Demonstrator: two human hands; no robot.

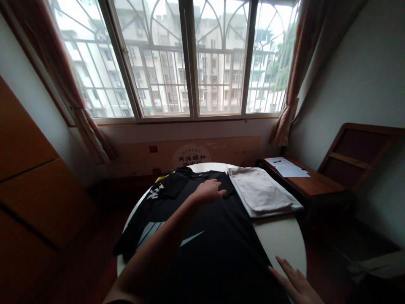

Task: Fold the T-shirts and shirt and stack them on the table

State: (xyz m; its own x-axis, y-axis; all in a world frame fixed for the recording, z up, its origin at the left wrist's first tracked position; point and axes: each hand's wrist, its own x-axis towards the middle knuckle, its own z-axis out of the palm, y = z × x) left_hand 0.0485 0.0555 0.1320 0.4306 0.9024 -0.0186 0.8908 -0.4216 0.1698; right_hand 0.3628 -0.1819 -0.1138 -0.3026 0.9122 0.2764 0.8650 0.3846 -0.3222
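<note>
A black T-shirt (215,236) with a pale swoosh print lies spread over a round white table (280,238). My left hand (210,191) reaches across it and rests near the collar and the right shoulder, fingers apart, holding nothing that shows. At the lower right, my right hand (294,280) is by the shirt's right edge, its fingers spread, partly over the white tabletop. The left forearm hides part of the shirt and its print. Dark clothing with yellow and white patches (158,190) lies at the shirt's upper left.
Folded light-coloured cloths (262,192) lie at the table's right back. Beyond them, a wooden side table (322,185) holds papers (289,167) and a pen, beside a wooden chair back (351,156). A barred window and curtains are behind; orange cabinets (34,194) stand at left.
</note>
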